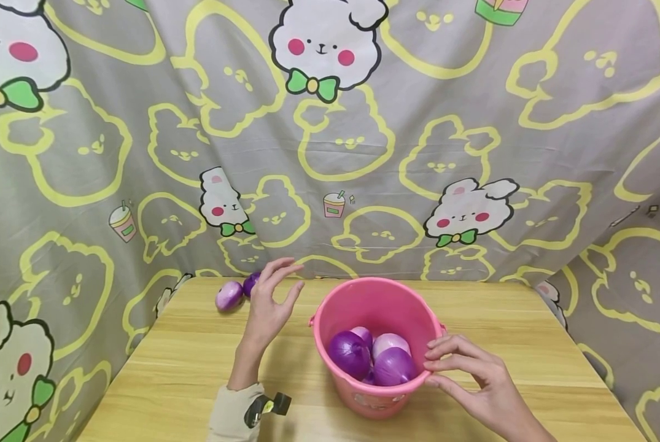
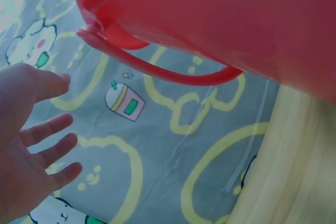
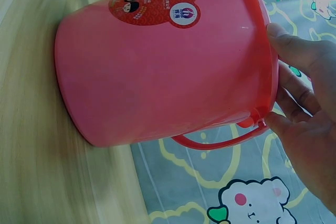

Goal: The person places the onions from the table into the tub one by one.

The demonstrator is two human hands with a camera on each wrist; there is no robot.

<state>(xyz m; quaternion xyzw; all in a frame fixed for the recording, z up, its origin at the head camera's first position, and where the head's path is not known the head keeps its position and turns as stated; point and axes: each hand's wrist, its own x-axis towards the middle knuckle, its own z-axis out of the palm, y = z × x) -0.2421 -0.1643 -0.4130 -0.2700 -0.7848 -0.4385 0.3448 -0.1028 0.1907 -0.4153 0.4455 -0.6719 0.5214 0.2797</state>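
A pink bucket (image 1: pixel 376 288) stands upright on the table, holding several purple onions (image 1: pixel 349 355). My right hand (image 1: pixel 476 371) grips its rim at the right side, fingers and thumb bent at the edge. In the right wrist view the same hand (image 3: pixel 307 90) meets the rim beside the handle's end. Between the bucket and two onions (image 1: pixel 229 296) at the back left, my left hand (image 1: pixel 271 304) hovers with nothing in it, fingers spread and slightly bent. It partly covers the farther onion (image 1: pixel 251 283). The left wrist view shows this hand (image 2: pixel 31 140) apart from the bucket's handle (image 2: pixel 173 76).
The wooden table (image 1: pixel 175 368) ends at the back against a grey curtain (image 1: pixel 363 147) with cartoon prints, which also hangs at both sides. A small black device (image 1: pixel 266 408) is strapped to the left wrist over a beige sleeve (image 1: pixel 232 414).
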